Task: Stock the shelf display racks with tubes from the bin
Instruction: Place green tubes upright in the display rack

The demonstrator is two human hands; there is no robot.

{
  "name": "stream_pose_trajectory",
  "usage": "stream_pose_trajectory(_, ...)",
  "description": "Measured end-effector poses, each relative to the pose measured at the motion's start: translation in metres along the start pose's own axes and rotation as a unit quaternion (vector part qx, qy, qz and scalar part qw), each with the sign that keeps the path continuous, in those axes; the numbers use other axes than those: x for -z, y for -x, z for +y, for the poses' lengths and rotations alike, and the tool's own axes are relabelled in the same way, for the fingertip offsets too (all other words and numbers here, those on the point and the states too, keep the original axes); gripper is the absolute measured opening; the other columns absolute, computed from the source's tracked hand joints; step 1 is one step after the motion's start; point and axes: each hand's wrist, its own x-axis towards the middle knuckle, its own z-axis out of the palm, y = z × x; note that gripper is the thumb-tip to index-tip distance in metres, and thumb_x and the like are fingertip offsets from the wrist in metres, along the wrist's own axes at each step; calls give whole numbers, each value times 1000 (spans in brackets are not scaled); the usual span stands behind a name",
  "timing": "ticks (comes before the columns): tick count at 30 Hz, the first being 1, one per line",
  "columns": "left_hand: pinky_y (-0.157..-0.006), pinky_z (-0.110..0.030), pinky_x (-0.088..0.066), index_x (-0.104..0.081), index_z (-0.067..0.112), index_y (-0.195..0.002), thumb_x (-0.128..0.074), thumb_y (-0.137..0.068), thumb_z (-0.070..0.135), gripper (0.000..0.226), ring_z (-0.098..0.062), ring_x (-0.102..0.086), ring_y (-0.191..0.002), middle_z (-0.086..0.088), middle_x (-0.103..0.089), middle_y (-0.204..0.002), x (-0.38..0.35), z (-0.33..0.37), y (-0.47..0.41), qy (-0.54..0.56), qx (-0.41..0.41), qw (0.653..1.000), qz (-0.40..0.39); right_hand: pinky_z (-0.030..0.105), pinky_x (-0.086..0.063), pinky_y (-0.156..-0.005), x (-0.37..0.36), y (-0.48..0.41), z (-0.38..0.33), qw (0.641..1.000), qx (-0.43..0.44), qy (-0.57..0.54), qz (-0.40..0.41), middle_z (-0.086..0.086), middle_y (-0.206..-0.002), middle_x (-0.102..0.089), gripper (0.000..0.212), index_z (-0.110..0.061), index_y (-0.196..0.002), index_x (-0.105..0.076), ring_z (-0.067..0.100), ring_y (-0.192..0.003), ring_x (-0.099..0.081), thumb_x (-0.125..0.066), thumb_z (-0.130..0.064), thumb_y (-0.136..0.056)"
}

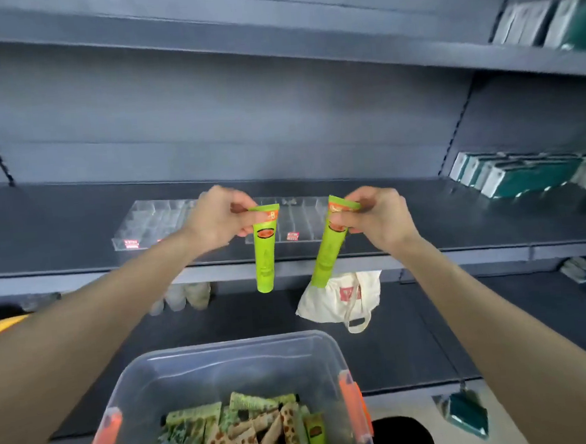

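Sitting nearest you, the bin (206, 378): a clear plastic storage bin with an orange latch on each side, open at the top, low between your forearms.
Bin contents: a loose heap of tubes (253, 434) lies crisscrossed in the bottom, in green-patterned, cream-and-orange spotted and pale blue prints. One lime green spare tube (316, 439) lies along the right wall.
Floor packet (468, 415): a dark teal packet lies just right of the bin.
Lower shelf (436, 333): a white tote bag (341, 299) with a red print sits slumped here, its handle toward you. The pale jars (181, 297) to its left are too blurred to read.
Left hand (213, 221): your fingers and thumb pinch the flat crimped end of the left tube (265, 256). It is lime green and hangs straight down, cap lowest, in front of the shelf edge.
Right hand (376, 214): your fingers are curled round the crimped end of the right tube (326, 254). It is also lime green and hangs tilted, its cap down and toward your left.
Display racks (156, 219): two clear acrylic racks with small divided compartments stand side by side on the middle shelf (54, 225), just behind your hands. Red-and-white labels sit on their front edges. You cannot tell what the compartments hold.
Middle shelf, right: teal-and-white boxes (528, 176) stand in a row, well apart from the racks.
Upper shelf, right: white and teal cartons (550, 22), blurred.
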Motion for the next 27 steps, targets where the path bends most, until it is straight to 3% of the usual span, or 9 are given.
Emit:
stream_pose_trajectory(3,-65,-26,-52,-66,16,-68,-72,-78,20,13,-16,-58,-57,-12,-66,-63,2,21,-35,-9,-25,1000,4,31,-60,-70,18,-27,-8,1000,18,4,9,10,-78,-70,17,-9,-83,-70,8,-59,-63,-81,-12,-71)
stream_pose_trajectory(5,-66,-27,-53,-65,16,-68,-72,-79,19,13,-19,-58,-59,-14,-66,-67,0,31,-61,-15,-39,999,2,13,-54,-56,28,-46,-12,1000,21,-1,10,10,-78,-66,19,-1,-89,-68,-3,-46,-58,-78,-8,-75)
stream_pose_trajectory(7,-65,-25,-54,-64,16,-69,-71,-79,17,13,-17,-58,-57,-15,-65,-70,-6,38,-90,-18,-52,999,2,8,-51,-52,35,-66,-12,1000,26,-7,12,8,-78,-64,19,2,-90,-67,-6,-43,-56,-76,-7,-77)
stream_pose_trajectory(11,-59,-17,-50,-62,15,-68,-71,-79,14,15,-5,-54,-46,-3,-60,-57,-25,40,-147,-11,-62,998,5,10,-54,-57,42,-105,-5,999,30,0,11,6,-76,-63,11,-7,-86,-64,-6,-42,-57,-73,-8,-80)
stream_pose_trajectory(13,-57,-14,-50,-66,4,-79,-70,-80,11,7,1,-53,-41,3,-60,-52,-36,37,-173,3,-59,998,0,6,-50,-53,42,-123,1,999,33,11,11,9,-80,-64,10,-8,-86,-64,-3,-45,-59,-72,-6,-81)
stream_pose_trajectory(15,-56,-12,-50,-65,-4,-91,-67,-82,7,15,3,-54,-40,2,-60,-54,-46,31,-195,16,-54,998,-5,8,-52,-56,40,-139,9,999,35,18,8,13,-86,-64,10,-9,-88,-63,8,-60,-63,-71,-6,-82)
stream_pose_trajectory(18,-61,-15,-52,-63,-8,-99,-64,-84,6,20,4,-57,-43,-3,-60,-62,-60,24,-217,15,-58,998,-27,20,-58,-71,36,-157,22,999,36,23,6,18,-98,-68,9,-10,-91,-64,26,-84,-67,-69,-7,-84)
stream_pose_trajectory(22,-69,-20,-54,-61,-7,-106,-59,-87,6,23,-5,-61,-57,-14,-63,-82,-73,17,-233,-3,-59,997,-48,39,-56,-87,31,-174,32,999,40,28,7,17,-99,-69,8,-12,-89,-66,31,-92,-68,-70,-9,-84)
stream_pose_trajectory(27,-70,-21,-53,-60,-7,-108,-55,-90,5,23,-12,-58,-65,-11,-60,-74,-79,12,-243,-1,-65,996,-59,38,-56,-87,24,-181,36,999,37,33,-10,11,-93,-66,7,-11,-92,-66,29,-94,-66,-68,-8,-85)
